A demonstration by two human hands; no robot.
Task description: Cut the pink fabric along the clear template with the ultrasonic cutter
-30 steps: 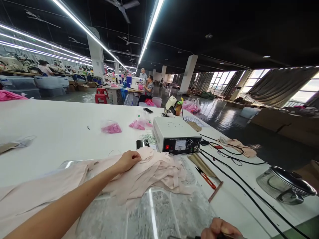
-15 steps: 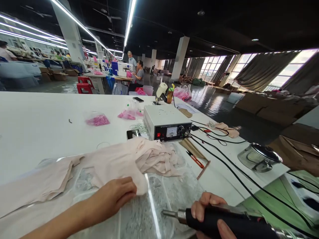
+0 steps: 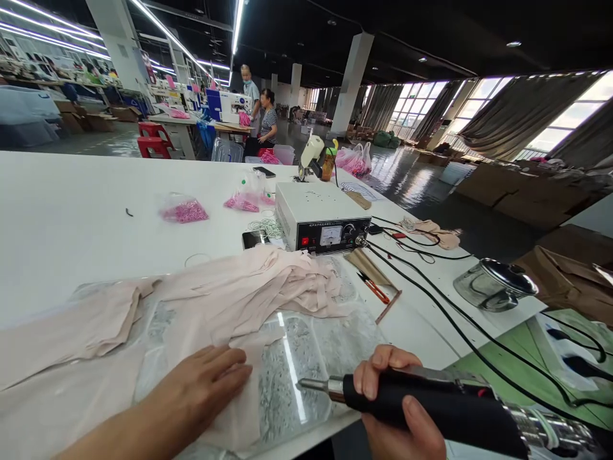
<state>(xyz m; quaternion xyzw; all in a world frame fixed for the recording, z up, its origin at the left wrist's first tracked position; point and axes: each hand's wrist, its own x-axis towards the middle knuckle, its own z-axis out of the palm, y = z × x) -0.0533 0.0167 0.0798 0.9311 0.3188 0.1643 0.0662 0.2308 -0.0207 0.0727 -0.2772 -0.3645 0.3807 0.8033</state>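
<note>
My left hand (image 3: 201,390) lies palm down, fingers stretched out, on a pale pink fabric piece (image 3: 244,418) at the near side of a clear plastic sheet (image 3: 306,358). Farther back on that sheet, more strips of the same cloth form a loose pile (image 3: 287,281). A stack of flat pieces (image 3: 90,313) sits at the left. My right hand (image 3: 393,390) is wrapped round the black body of a handheld ultrasonic welder (image 3: 431,409). Its metal tip points left, above the sheet, just right of the cloth under my left hand.
Behind the cloth stands a white power box (image 3: 330,223), with black cables (image 3: 431,303) running to the right. Orange snips (image 3: 376,289), a lidded glass pot (image 3: 495,284), a phone (image 3: 253,239) and pink bags (image 3: 184,209) are on the white table. Two people are at a sewing machine (image 3: 230,107) beyond.
My left hand has moved left and nearer to me, with a cloth piece now flat beneath it. The pile looks more spread. My right hand has shifted the welder slightly left and up in view.
</note>
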